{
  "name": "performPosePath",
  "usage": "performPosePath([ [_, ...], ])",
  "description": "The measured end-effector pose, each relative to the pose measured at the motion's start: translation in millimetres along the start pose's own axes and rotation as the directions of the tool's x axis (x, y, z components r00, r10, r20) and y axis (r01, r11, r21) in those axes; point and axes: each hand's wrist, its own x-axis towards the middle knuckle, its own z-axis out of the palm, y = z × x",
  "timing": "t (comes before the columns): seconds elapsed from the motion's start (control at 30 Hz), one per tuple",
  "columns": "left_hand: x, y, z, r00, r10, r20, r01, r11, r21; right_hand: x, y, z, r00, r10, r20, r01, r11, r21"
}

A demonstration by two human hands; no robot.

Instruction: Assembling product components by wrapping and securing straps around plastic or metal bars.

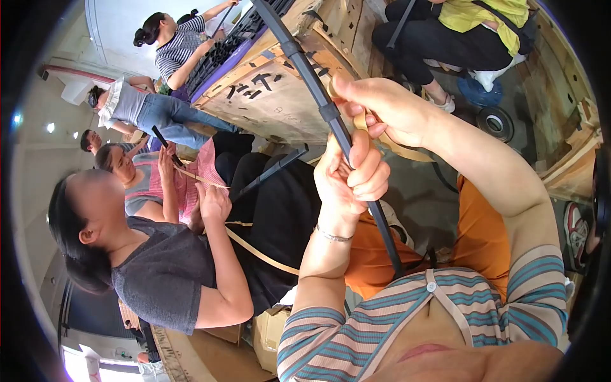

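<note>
A long black pole [304, 71] with thicker collars slants from the top of the view down to my lap. My left hand [354, 170] is closed around it, fingers wrapped below one collar. Just above, my right hand [385, 109] pinches a tan strip [410, 153] against the pole beside that collar. The strip's tail hangs off to the right under my right wrist. My right thumb is stretched upward along the pole. The pole's lower end rests near my waist, between my orange-trousered legs.
A wooden crate [273, 105] stands ahead, with black rods [223, 54] piled behind it. On my left a co-worker in dark grey [172, 274] handles a strip and another black pole [270, 170]. A black tape roll [495, 123] and blue basin [478, 93] are at right.
</note>
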Motion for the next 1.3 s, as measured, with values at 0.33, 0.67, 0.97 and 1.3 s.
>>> performPosePath([
  [0.33,3.2,-1.8,3.3,0.995,-0.034,0.097,0.042,0.996,-0.084,-2.5,-1.1,-7.2,0.987,-0.063,0.149,0.084,0.986,-0.142],
  [0.67,5.3,-6.3,7.8,0.996,-0.053,-0.068,0.051,0.998,-0.033,-1.2,-2.4,-7.6,0.987,-0.13,0.098,0.14,0.984,-0.106],
  [0.97,-4.2,-15.4,-19.5,0.976,0.146,-0.16,-0.052,0.876,0.48,-18.7,-44.5,-41.1,0.979,-0.201,0.04,0.197,0.871,-0.45],
  [1.3,4.8,9.7,-25.9,0.819,0.513,-0.257,-0.2,0.675,0.71,-27.5,-29.5,-22.7,0.979,-0.009,0.203,0.169,0.59,-0.79],
])
